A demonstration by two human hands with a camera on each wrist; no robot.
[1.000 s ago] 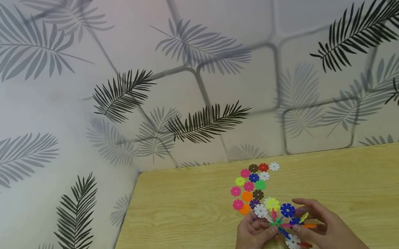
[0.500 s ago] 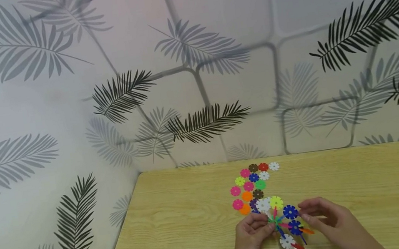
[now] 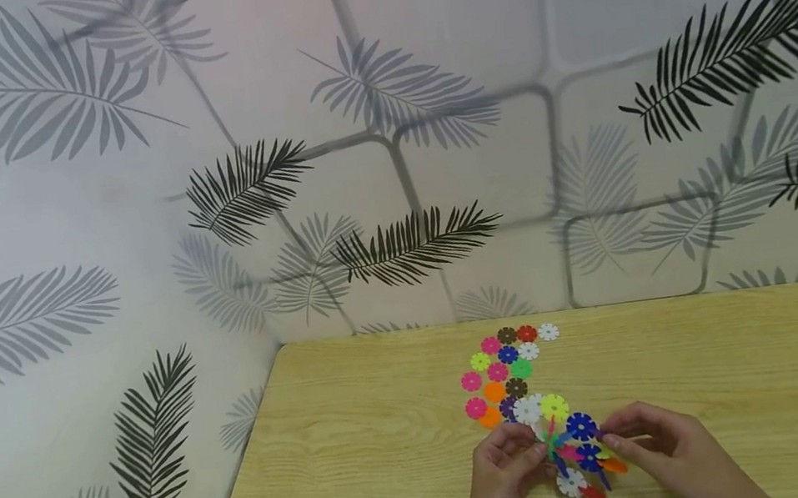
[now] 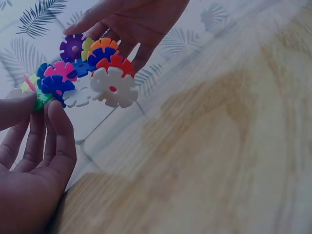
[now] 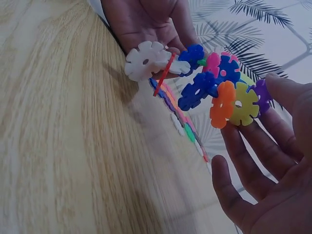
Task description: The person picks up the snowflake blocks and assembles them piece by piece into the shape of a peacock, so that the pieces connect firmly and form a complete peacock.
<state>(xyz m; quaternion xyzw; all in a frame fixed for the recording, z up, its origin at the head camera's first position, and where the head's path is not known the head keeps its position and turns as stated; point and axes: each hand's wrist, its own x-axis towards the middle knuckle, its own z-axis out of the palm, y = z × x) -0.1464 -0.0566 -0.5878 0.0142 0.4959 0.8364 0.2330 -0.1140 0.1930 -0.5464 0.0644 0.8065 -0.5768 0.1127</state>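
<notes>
Skewed push could split the cluster (image 3: 570,453)

I see it over the table (image 3: 366,455): left hand (image 3: 501,464) pinching its green disc (image 4: 43,101) at nine o'clock, right hand (image 3: 663,443) pinching a purple disc (image 4: 74,48) at three. Too much force might spring joints.

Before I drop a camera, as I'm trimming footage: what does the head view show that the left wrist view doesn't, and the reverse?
Only head: loose notched plastic discs lying on the wood-grain table.
Only left wrist: the broad face of the purple disc.
Both: left hand holding the interlocking-disc build, right hand at the purple disc, leaf-patterned wall behind.
</notes>
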